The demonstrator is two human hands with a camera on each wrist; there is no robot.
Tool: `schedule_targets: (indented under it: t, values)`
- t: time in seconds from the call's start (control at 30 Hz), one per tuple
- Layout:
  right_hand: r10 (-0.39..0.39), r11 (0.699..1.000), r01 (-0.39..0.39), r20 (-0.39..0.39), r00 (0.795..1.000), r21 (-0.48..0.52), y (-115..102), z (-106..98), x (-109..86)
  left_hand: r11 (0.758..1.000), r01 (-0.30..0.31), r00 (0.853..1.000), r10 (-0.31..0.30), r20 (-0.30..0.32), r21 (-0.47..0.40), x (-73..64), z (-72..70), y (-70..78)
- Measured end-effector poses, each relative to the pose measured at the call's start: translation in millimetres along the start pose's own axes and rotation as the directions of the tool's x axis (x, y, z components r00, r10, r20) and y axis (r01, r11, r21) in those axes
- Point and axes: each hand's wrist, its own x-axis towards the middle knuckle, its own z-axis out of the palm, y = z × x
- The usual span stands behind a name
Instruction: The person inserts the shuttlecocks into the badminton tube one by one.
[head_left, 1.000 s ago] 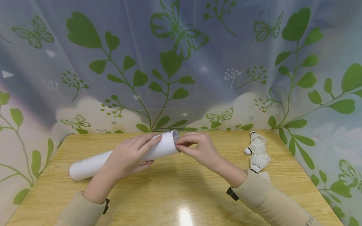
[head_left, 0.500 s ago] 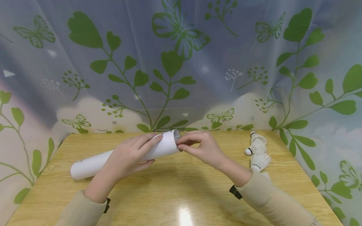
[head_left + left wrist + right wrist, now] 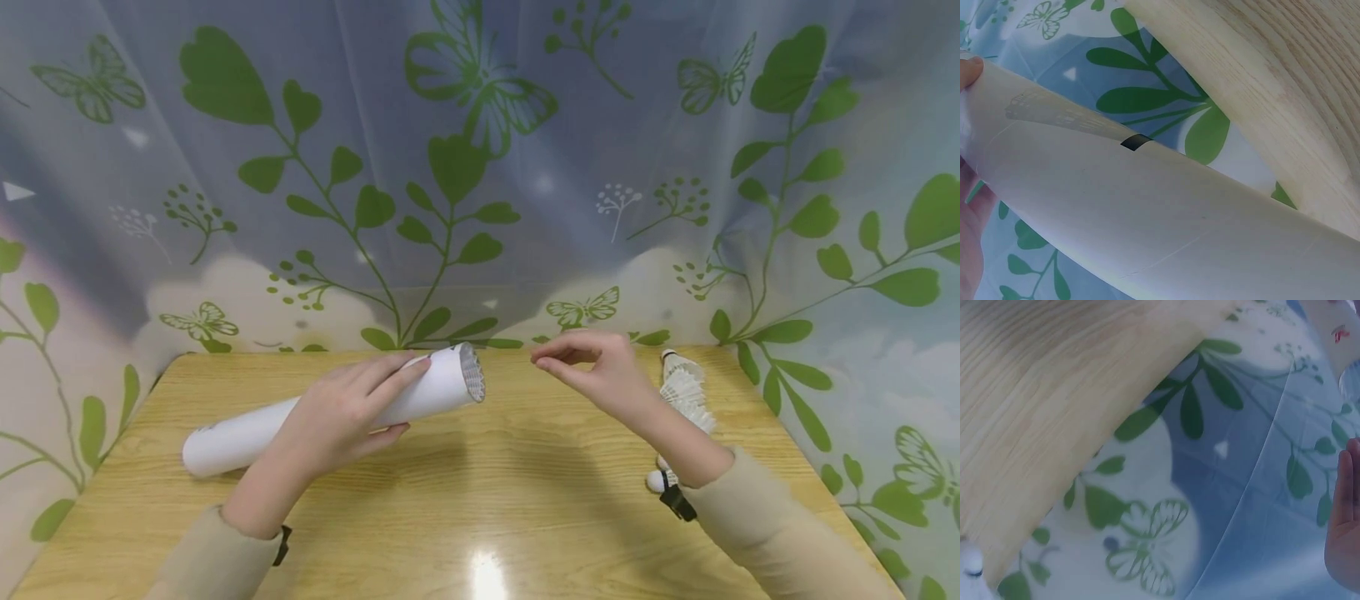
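I have the left hand (image 3: 337, 417) wrapped round a white shuttlecock tube (image 3: 435, 394), slanting over the left half of the worktop (image 3: 405, 525), mouth toward the right edge; right hand (image 3: 600, 371) apart from it, fingers loosely bent, thumb near fingertips; shuttlecocks (image 3: 682, 388) by the right edge, partly behind the forearm (image 3: 678, 442); leaf-print curtain (image 3: 360, 250) beyond.

White tube (image 3: 431, 390), one: slanted over the wooden desk (image 3: 420, 525), gripped by the left hand (image 3: 345, 408); its open mouth (image 3: 473, 373) faced the right hand (image 3: 602, 372). Right hand: hovered apart from the tube, fingers bent. Shuttlecocks (image 3: 684, 390), white, several: lay in a row, partly hidden by the right forearm (image 3: 681, 442). Curtain (image 3: 525, 225), printed with green leaves and butterflies: hung behind.
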Motion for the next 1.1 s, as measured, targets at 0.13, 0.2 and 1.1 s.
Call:
schedule_targets:
  t: [0.13,0.2,1.1]
  values:
    - [0.029,0.998,-0.031,-0.037,0.999,-0.055,6,-18,-7.9,1.0,-0.003,1.0,0.003,0.001,0.001,0.0,0.8,-0.2]
    - [0.047,0.995,-0.051,-0.055,0.997,-0.083,10,-27,-12.9,1.0,-0.004,1.0,0.004,0.002,0.002,-0.1,1.2,-0.3]
    - [0.391,0.87,-0.433,-0.206,0.897,-0.236,55,-121,-121.6,1.0,0.003,1.0,-0.003,0.0,-0.006,-0.1,1.1,-0.2]
